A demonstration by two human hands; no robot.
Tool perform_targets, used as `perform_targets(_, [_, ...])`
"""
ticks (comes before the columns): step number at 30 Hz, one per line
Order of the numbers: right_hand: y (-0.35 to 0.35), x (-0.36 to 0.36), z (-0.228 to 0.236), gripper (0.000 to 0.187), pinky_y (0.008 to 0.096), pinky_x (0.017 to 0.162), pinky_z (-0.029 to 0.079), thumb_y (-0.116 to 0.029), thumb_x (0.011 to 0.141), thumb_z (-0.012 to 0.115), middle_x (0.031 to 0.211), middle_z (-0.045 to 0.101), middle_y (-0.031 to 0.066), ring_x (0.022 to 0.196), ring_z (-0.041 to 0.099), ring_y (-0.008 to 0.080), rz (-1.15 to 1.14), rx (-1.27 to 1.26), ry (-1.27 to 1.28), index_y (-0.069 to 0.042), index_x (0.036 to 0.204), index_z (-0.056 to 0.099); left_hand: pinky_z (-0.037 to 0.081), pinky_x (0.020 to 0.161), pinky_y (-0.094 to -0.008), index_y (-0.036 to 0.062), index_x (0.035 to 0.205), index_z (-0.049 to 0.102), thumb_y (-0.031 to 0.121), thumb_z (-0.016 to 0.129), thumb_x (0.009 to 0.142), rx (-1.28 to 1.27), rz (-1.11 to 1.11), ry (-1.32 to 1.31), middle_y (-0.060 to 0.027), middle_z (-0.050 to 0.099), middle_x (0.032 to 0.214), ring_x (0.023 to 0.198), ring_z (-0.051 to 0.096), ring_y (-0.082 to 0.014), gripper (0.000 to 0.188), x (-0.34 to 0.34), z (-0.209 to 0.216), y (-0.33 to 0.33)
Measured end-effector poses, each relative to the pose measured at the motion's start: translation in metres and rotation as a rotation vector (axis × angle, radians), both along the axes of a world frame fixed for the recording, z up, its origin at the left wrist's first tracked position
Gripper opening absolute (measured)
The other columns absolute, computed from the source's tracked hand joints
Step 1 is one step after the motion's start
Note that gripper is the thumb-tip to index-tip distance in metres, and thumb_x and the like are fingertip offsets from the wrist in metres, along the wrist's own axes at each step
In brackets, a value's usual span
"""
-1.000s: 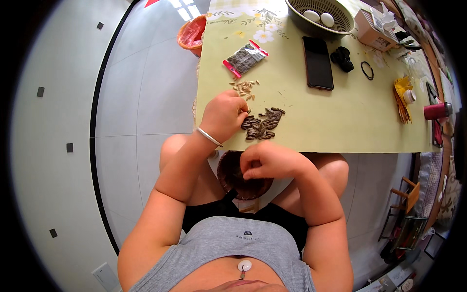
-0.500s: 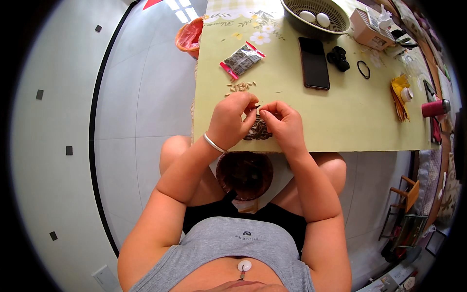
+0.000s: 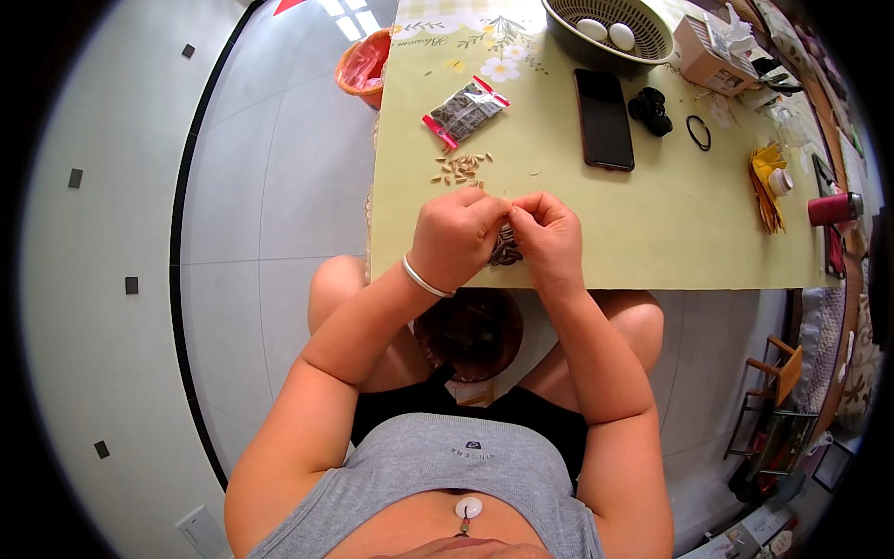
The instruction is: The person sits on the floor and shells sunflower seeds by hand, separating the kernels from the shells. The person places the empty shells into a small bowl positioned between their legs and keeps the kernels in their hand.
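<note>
My left hand (image 3: 456,240), with a white bangle on its wrist, and my right hand (image 3: 551,240) meet fingertip to fingertip above the near table edge. Both are closed in a pinch around one spot. The sunflower seed between them is hidden by the fingers; its dark shell showed at my left fingertips a moment earlier. Under and between the hands lies a pile of striped sunflower seeds (image 3: 506,250), partly covered. Just beyond my left hand is a scatter of pale shelled kernels (image 3: 461,169). Farther off lies a clear packet with red ends (image 3: 466,114), holding dark contents.
A dark brown bucket (image 3: 498,349) stands between my knees below the table edge. On the table (image 3: 689,224) are a phone (image 3: 604,121), a black object (image 3: 650,112), a black band (image 3: 698,133) and a basket (image 3: 559,45) with two eggs. An orange bin (image 3: 363,70) stands left.
My left hand has moved slightly right and turned inward, so its fingertips now touch those of my right hand. The dark seed that showed there is covered, and more kernels are visible.
</note>
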State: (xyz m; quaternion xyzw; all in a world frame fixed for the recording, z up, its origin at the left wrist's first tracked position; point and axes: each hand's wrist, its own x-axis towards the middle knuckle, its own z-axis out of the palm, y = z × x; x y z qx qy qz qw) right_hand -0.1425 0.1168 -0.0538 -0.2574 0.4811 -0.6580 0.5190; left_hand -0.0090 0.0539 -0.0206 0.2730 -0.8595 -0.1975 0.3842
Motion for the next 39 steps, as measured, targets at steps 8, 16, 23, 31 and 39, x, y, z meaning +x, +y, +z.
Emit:
perform_targets(8, [-0.002,-0.004,0.003,0.006,0.0176,0.057,0.042,-0.002,0.084,0.064,0.072,0.06,-0.0035,0.064,0.05,0.0011,0.001,0.001,0.172,0.0,0.079,0.061,0.05,0.054,-0.0343,0.0034,0.086,0.07,-0.003,0.073,0.072,0.01,0.034,0.01,-0.0114,0.064,0.071,0.06,0.063,-0.028,0.015,-0.002,-0.001,0.007])
perform_targets(16, [-0.004,-0.008,0.006,0.006,0.0177,0.052,0.037,-0.002,0.085,0.064,0.071,0.06,-0.0029,0.059,0.048,0.0009,0.076,0.034,0.034,-0.002,0.079,0.062,0.052,0.055,-0.0276,0.0006,0.093,0.071,-0.004,0.072,0.077,0.323,-0.029,0.106,-0.0086,0.068,0.077,0.064,0.066,-0.0169,0.017,0.003,-0.002,0.002])
perform_targets(23, [-0.003,-0.016,0.008,0.005,0.0182,0.048,0.032,-0.005,0.087,0.065,0.07,0.058,-0.0033,0.055,0.044,0.0005,0.188,0.03,-0.135,-0.003,0.083,0.062,0.058,0.066,-0.0249,-0.004,0.096,0.07,-0.007,0.071,0.079,1.237,-0.134,0.385,-0.0105,0.07,0.087,0.072,0.068,-0.0141,0.018,0.01,0.004,-0.011])
perform_targets(31, [-0.003,-0.013,0.007,0.008,0.0187,0.046,0.031,-0.007,0.087,0.066,0.068,0.056,-0.0037,0.053,0.042,0.001,0.189,0.034,-0.127,-0.003,0.083,0.061,0.06,0.067,-0.0264,-0.0024,0.095,0.067,-0.005,0.068,0.082,1.465,-0.217,0.507,-0.0083,0.067,0.087,0.074,0.068,-0.0156,0.013,0.016,-0.005,-0.021])
perform_targets(39, [-0.002,-0.017,0.006,0.005,0.0195,0.045,0.031,-0.006,0.086,0.064,0.068,0.056,-0.0009,0.051,0.042,0.0035,0.163,0.057,-0.244,-0.003,0.086,0.06,0.056,0.062,-0.0246,-0.0019,0.092,0.065,-0.003,0.067,0.083,0.982,-0.042,0.366,-0.0069,0.068,0.084,0.071,0.066,-0.0124,0.009,0.016,-0.006,-0.028])
